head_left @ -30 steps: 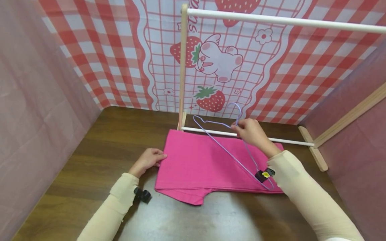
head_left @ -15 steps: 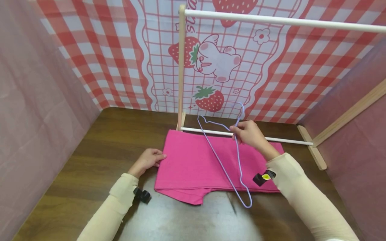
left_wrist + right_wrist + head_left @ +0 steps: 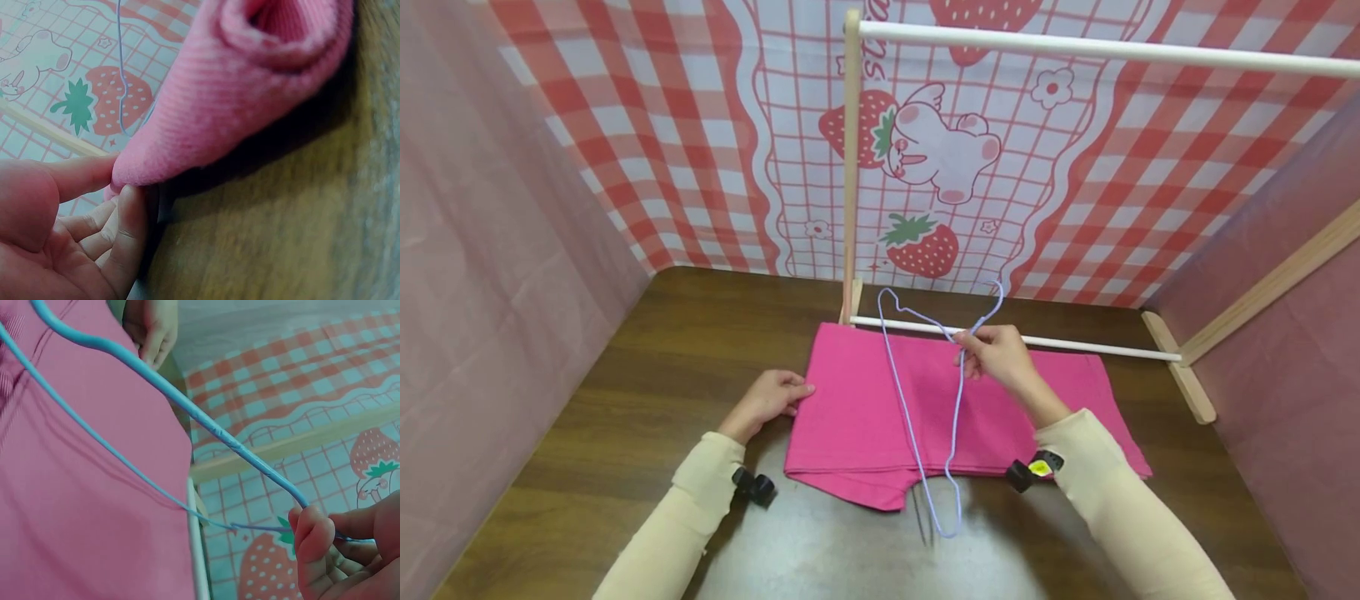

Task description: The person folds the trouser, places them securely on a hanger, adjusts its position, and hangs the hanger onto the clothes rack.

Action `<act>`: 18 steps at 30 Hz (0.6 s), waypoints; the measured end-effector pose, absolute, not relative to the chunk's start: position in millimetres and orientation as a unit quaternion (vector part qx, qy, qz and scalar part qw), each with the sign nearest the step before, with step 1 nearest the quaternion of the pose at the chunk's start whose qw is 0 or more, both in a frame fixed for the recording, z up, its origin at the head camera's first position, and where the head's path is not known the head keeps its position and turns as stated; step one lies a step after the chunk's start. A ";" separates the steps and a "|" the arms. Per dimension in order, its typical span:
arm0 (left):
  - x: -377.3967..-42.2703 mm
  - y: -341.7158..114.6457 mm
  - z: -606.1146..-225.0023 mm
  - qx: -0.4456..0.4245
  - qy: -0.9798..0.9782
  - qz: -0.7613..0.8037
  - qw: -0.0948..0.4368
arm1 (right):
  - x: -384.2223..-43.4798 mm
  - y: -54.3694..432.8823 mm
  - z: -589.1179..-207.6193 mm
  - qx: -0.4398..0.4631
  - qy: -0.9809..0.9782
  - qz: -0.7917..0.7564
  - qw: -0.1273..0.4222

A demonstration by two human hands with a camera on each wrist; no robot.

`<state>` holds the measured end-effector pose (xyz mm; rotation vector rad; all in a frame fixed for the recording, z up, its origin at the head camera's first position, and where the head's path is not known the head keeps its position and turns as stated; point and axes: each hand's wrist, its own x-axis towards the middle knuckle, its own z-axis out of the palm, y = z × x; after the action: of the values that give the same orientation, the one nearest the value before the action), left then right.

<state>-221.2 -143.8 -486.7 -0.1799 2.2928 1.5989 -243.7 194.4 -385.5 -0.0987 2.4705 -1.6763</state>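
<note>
A pair of pink trousers [image 3: 850, 408], folded lengthwise, lies across the table with a pointed crotch flap at its front edge. At their left end my left hand [image 3: 770, 398] pinches the fold; the left wrist view has the cloth [image 3: 187, 119] between thumb and fingertip. A thin lilac wire hanger [image 3: 897, 367] is held tilted over the trousers by my right hand [image 3: 996, 354], which grips it near the base of its hook. Its lower corner reaches past the front edge of the cloth. In the right wrist view the hanger [image 3: 187, 406] crosses above the trousers [image 3: 112, 506].
Behind the trousers stands a wooden rack post [image 3: 852, 167] with a white top rail [image 3: 1075, 46] and a low white rail [image 3: 1075, 344]. Its right foot [image 3: 1180, 371] rests on the brown table [image 3: 647, 367]. A checked strawberry cloth [image 3: 940, 150] hangs at the back, pink curtains at both sides.
My right hand has moved left and toward me, and the hanger has swung so its lower corner now points toward the front, left of before. The left hand and trousers stay put.
</note>
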 end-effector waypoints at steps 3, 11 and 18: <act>-221.4 -143.8 -486.7 -0.063 0.805 0.565 0.169 | -239.6 188.9 -394.6 -0.017 0.796 -0.599 0.081; -221.4 -143.4 -486.0 -0.062 0.806 0.564 0.167 | -226.6 171.4 -413.3 0.030 0.742 -0.665 0.085; -220.6 -143.1 -485.0 -0.062 0.809 0.560 0.167 | -217.8 160.1 -424.8 0.048 0.720 -0.687 0.084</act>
<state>-220.6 -143.1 -485.0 -0.1771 2.3026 1.5941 -217.8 160.1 -424.8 0.1422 2.1496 -2.0502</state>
